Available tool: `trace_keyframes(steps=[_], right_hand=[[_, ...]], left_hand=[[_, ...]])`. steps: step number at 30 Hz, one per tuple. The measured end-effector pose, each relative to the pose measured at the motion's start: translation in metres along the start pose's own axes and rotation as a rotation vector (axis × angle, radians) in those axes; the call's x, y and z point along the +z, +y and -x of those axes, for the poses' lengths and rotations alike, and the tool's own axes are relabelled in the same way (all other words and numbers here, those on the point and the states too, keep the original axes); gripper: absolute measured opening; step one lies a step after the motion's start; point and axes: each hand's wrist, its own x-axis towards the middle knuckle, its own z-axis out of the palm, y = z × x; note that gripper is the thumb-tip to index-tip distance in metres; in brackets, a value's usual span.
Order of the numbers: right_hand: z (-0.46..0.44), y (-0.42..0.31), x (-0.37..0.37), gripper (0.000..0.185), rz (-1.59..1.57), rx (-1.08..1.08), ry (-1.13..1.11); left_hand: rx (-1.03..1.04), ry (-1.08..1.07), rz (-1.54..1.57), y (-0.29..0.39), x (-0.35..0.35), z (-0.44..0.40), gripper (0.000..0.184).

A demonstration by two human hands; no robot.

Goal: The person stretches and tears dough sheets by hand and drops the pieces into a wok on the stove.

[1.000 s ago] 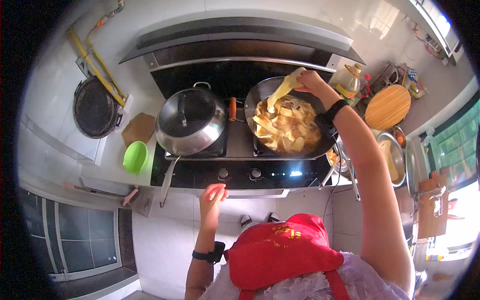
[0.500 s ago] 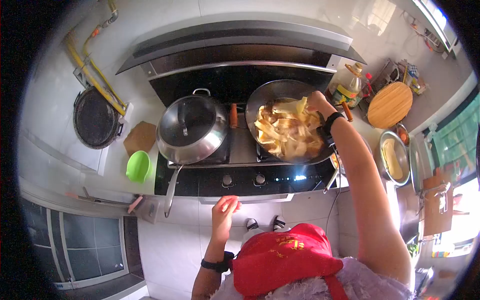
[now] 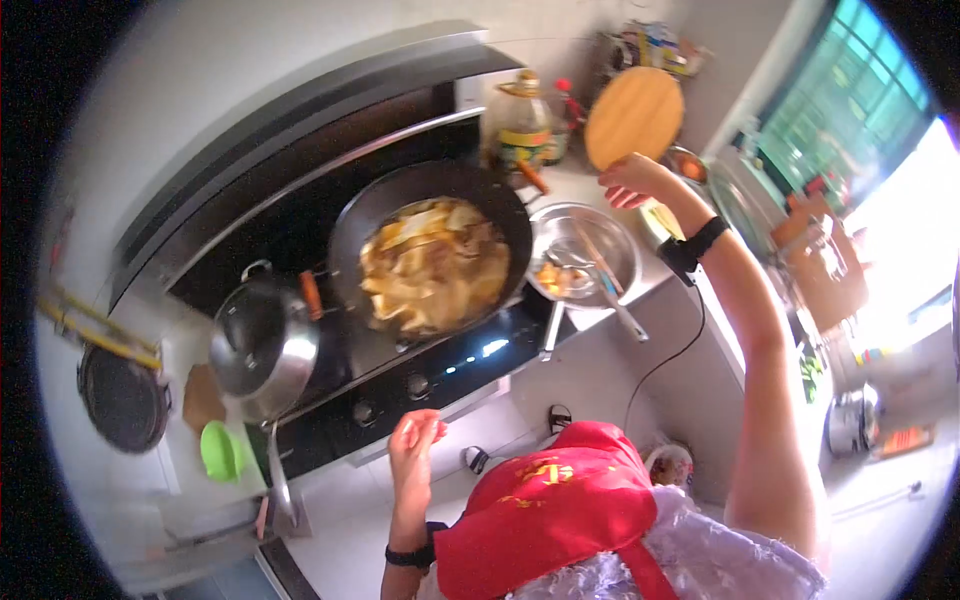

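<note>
My right hand is over the counter at the right, beside the round wooden board. Its fingers hang loosely apart and I see nothing in them. Just below the wrist, a metal bowl with something pale yellow inside is partly hidden. On the stove, a dark wok holds pale yellow, flat strips in brown liquid. My left hand hovers in front of the stove's edge, fingers loosely bent, touching nothing. Between the wok and my right arm lies a steel pan with orange-yellow bits and a wooden-handled utensil.
A lidded steel pan stands on the left burner, its handle jutting forward. Behind the counter are an oil bottle and the wooden board. A green bowl sits at far left. A cable hangs from my right wrist.
My view has turned right. My right hand has moved from above the wok, where it held a pale strip, to the right-hand counter. The strip is no longer in it. My left hand stays low.
</note>
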Motion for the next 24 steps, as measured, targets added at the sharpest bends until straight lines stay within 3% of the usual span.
trace_keyframes(steps=[7, 10, 14, 18, 24], right_hand=[[0.016, 0.221, -0.162, 0.022, -0.202, 0.174, 0.302], [-0.003, 0.298, -0.185, 0.014, -0.147, 0.254, 0.372], [-0.058, 0.381, -0.191, 0.021, -0.154, 0.323, 0.259], [-0.114, 0.414, -0.176, 0.025, 0.065, 0.259, 0.020], [-0.185, 0.378, -0.142, 0.015, 0.110, 0.208, -0.142]], left_hand=[[0.010, -0.041, -0.087, 0.014, 0.087, -0.022, 0.010], [0.014, -0.007, -0.118, 0.019, 0.138, -0.034, 0.012], [0.046, 0.003, -0.099, 0.026, 0.201, -0.045, 0.013], [0.005, 0.048, -0.122, 0.024, 0.251, -0.041, 0.014], [-0.020, 0.113, -0.143, 0.026, 0.294, -0.039, 0.014]])
